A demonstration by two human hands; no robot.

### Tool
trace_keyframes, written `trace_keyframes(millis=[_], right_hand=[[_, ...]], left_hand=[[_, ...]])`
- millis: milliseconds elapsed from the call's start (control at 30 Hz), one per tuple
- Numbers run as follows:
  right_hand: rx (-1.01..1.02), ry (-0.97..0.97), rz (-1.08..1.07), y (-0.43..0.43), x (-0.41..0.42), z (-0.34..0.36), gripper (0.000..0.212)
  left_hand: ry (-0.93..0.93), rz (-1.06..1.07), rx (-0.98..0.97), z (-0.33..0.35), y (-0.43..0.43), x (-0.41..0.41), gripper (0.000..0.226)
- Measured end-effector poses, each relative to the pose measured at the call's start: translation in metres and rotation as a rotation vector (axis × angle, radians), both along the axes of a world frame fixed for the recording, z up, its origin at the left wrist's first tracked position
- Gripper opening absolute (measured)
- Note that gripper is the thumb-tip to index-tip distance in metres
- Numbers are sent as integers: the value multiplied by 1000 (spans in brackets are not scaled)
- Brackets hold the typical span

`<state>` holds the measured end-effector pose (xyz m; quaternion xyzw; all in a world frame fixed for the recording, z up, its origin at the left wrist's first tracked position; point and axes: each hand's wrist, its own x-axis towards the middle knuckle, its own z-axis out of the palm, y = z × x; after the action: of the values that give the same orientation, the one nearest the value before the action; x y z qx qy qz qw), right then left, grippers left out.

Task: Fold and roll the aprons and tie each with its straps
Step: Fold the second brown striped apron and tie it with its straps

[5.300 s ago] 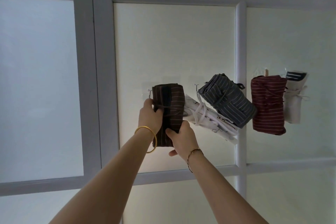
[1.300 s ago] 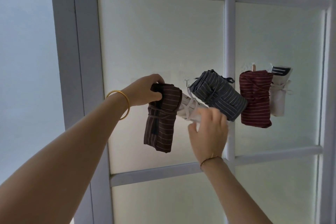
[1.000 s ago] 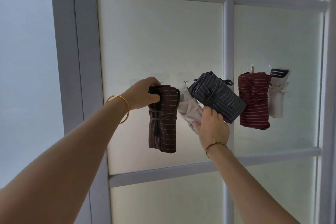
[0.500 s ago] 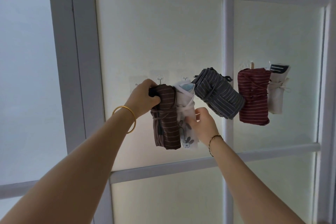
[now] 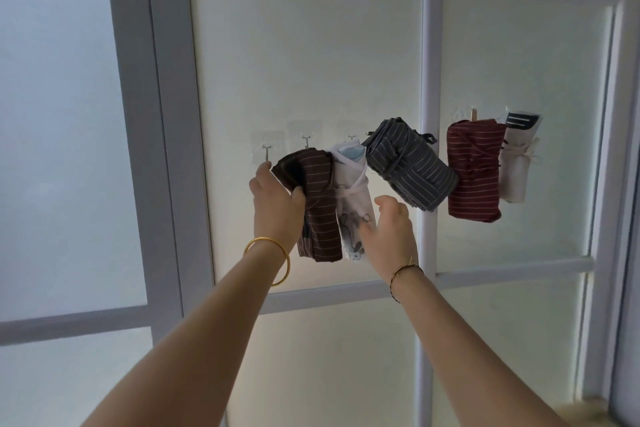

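Left hand (image 5: 277, 208) grips the top of the brown striped roll (image 5: 320, 215) below the adhesive hooks (image 5: 267, 153). Right hand (image 5: 391, 236), fingers relaxed, holds nothing. The white roll (image 5: 353, 191), tilted 1 second ago, now hangs upright beside it. Judged: hanging nearly complete.

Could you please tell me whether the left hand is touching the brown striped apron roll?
Touching. The head view shows the left hand gripping the top of the brown striped apron roll, with the thumb curled over its fabric.
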<state>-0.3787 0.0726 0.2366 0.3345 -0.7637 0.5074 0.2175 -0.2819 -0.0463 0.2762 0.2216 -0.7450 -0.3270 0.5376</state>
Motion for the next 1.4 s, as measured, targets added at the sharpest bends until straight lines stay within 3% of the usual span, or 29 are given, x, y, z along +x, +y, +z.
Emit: trace_keyframes(millis=[233, 367, 567, 700, 833, 967, 1133, 1233, 1300, 1400], right_hand=[[-102, 12, 173, 9, 49, -11, 30], [-7, -110, 402, -6, 84, -63, 28], [312, -374, 637, -43, 144, -187, 21], [554, -534, 732, -58, 195, -259, 21], [647, -624, 758, -74, 228, -296, 15], [693, -715, 747, -97, 259, -323, 16], [743, -731, 716, -108, 283, -350, 13], [769, -742, 697, -113, 290, -359, 15], [765, -736, 687, -116, 294, -362, 16], [774, -725, 697, -121, 304, -363, 17]], left_hand=[[-8, 8, 120, -24, 14, 26, 50], [-132, 63, 227, -95, 3, 59, 41], [-527, 201, 557, -255, -1, 164, 34], [-827, 472, 720, -330, -8, 254, 39], [-1045, 593, 663, -367, -37, 316, 39], [-1244, 536, 624, -406, -68, 359, 39], [-1299, 497, 566, -443, -95, 380, 64], [-1387, 509, 506, -456, -107, 389, 43], [-1334, 479, 511, -457, -111, 389, 25], [-1311, 419, 487, -459, -107, 385, 22]])
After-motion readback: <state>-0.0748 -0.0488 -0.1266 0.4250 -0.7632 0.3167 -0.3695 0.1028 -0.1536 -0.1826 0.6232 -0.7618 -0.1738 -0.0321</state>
